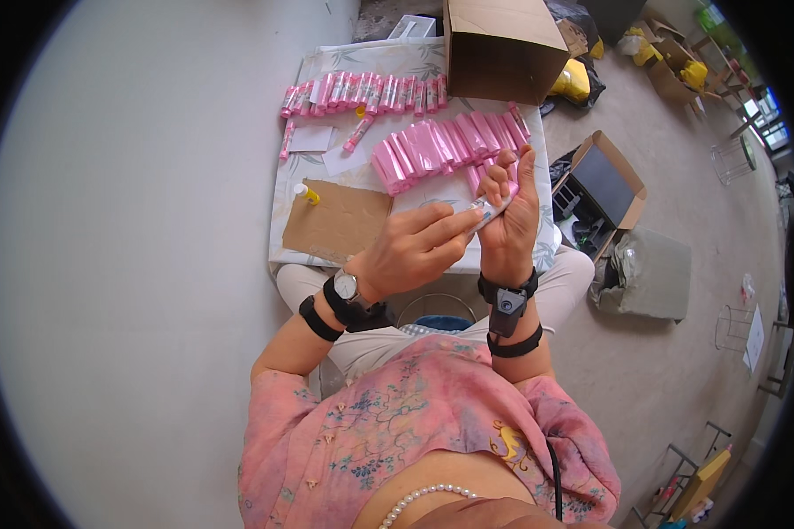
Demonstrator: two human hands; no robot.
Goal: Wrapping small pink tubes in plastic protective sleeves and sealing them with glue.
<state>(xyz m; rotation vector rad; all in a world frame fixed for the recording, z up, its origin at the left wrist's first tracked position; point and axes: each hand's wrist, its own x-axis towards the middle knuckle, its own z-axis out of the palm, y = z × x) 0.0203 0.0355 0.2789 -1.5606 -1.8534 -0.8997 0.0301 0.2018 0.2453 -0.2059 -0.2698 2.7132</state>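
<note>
A pink plastic roll with a pale printed label lies across the palm of my right hand, whose fingers curl round it while the thumb points up. My left hand reaches in from the left, fingers together and pressed on the label side. Just beyond both hands, a pile of plain pink rolls spreads over the table. To the left, a yellow glue stick stands on a brown cardboard sheet. Rolls with labels are lined up farther back, with one labelled roll lying apart in front.
White paper slips lie on the patterned tablecloth. An open cardboard box stands at the table's back right. A white wall borders the left. On the floor at right are an opened carton and a grey-green covered block.
</note>
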